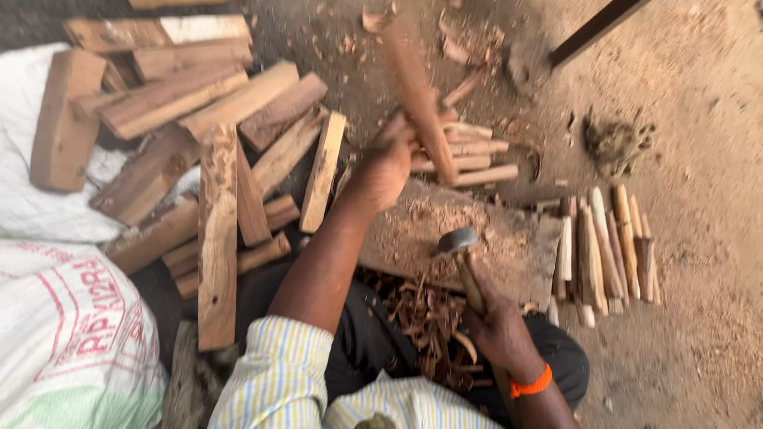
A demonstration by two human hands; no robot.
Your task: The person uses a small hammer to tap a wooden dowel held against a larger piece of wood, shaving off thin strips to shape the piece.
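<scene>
Billet of reddish-brown wood (420,99), stiff and likely fairly light, stood tilted over the flat wooden chopping block (509,238), my left hand (385,167) gripping its lower end. My right hand (497,326) clasped the wooden-handled metal-headed hatchet (459,253) resting on that block.

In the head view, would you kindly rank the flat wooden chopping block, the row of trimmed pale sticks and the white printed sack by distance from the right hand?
1. Flat wooden chopping block, just ahead of the right hand.
2. Row of trimmed pale sticks, to its right.
3. White printed sack, far left.
</scene>
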